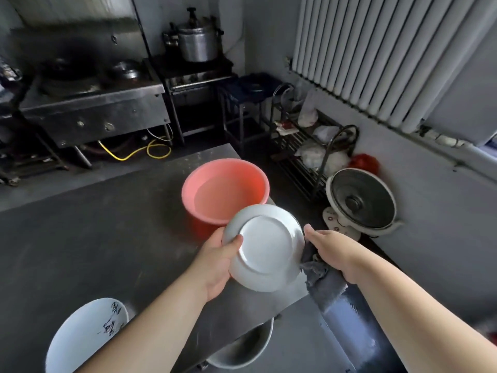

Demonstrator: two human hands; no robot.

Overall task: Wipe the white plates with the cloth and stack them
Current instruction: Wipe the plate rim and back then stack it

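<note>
While held over the surface (94,238): plate (265,247), underside up, gripped by left hand (217,262); cloth (321,281) clutched in right hand (333,251).

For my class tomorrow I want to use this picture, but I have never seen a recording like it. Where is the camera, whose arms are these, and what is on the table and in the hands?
There is no machine here. The single picture comes from a wide-angle camera worn on a person's head, looking forward and down, so the two bare arms are the wearer's own.

The left hand grips a white plate by its rim, with the underside turned toward the camera. The right hand holds a grey cloth beside the plate's edge; whether the cloth touches the plate I cannot tell.

On the steel table stands a pink plastic basin, just behind the plate. At the near edge is a white bowl with black writing, and lower down sits a metal bowl, partly hidden.

In the background are a stove, a pressure cooker and a fan on the floor.
</note>
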